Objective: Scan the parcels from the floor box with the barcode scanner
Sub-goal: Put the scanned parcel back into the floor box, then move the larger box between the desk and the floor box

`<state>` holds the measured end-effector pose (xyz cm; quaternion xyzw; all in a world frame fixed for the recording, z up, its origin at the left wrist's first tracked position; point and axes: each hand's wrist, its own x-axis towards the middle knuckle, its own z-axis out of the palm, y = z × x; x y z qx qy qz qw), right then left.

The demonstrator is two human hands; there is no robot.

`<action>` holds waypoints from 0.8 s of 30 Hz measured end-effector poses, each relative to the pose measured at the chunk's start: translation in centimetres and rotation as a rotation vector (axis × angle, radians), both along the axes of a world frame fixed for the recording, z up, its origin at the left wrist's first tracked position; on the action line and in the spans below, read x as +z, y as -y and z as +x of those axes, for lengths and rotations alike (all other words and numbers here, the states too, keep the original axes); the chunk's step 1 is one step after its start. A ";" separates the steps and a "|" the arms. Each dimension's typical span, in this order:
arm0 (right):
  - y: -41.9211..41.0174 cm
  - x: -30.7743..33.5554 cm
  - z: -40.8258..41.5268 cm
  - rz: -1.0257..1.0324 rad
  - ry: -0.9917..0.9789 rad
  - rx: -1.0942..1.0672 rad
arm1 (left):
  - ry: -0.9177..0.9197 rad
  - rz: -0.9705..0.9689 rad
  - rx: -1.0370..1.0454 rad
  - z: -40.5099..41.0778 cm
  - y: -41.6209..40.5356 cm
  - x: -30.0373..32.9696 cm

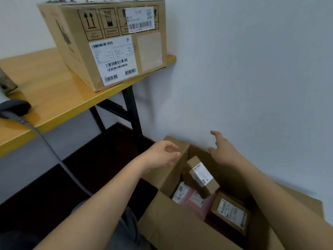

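Hands (pixel 163 154) (pixel 222 150) empty, grip open, above open brown cardboard floor box (pixel 180 224); dark barcode scanner (pixel 14 108) at 9 o'clock on yellow desk (pixel 54 98).

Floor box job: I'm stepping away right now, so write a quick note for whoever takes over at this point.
Left hand: empty, fingers loosely curled, above the floor box's left flap.
Right hand: empty, open, over the box's far edge by the wall.
Scanner: lying on the yellow table, cable hanging to the floor.
In the box: a small brown parcel tilted on top, another brown parcel, a pink bag and a white bag.
Done: nothing visibly scanned.
Left: pick up each parcel and scan it.
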<state>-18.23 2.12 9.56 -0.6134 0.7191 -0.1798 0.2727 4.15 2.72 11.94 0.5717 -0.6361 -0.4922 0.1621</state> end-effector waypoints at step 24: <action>-3.3 15.1 8.0 -0.519 0.116 0.041 | -0.124 -0.545 0.147 3.8 -3.6 12.5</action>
